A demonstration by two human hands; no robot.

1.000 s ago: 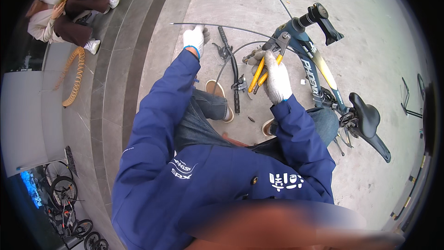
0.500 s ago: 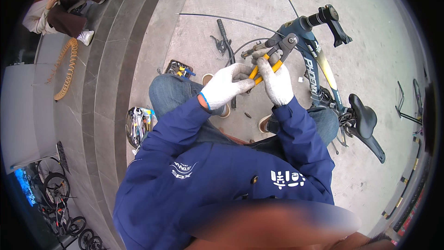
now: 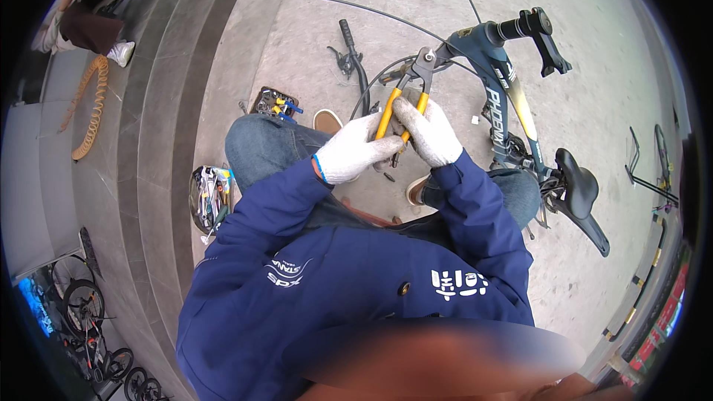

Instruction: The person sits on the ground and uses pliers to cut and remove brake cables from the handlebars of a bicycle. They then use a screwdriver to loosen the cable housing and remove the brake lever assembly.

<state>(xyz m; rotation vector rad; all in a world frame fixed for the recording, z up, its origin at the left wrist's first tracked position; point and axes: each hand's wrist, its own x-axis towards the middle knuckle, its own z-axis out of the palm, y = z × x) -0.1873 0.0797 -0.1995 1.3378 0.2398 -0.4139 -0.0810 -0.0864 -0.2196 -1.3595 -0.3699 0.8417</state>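
In front of my knees, I hold cable cutters [image 3: 424,67] with yellow handles and dark jaws pointing away from me. Gloved in white, my left hand [image 3: 350,150] closes around the lower end of the left handle. My right hand [image 3: 432,135], gloved too, has its fingers wrapped over the right handle. The handles stand a little apart. Just beyond the jaws is a dark bicycle frame [image 3: 496,100] with a stem, lying with its saddle [image 3: 577,183] to the right. A black cable [image 3: 356,5] arcs from its front to the far left.
Past my hands lies a handlebar with grip and brake lever [image 3: 346,56]. A small parts tray [image 3: 258,108] and a tool container [image 3: 194,204] stand by my left leg. Steps [image 3: 167,104] rise at left, with a coiled hose [image 3: 93,130] and a seated person [image 3: 93,22].
The cutters have come slightly nearer and left, turning more upright. My hands have moved down and left with them. The handles now show a clear gap.
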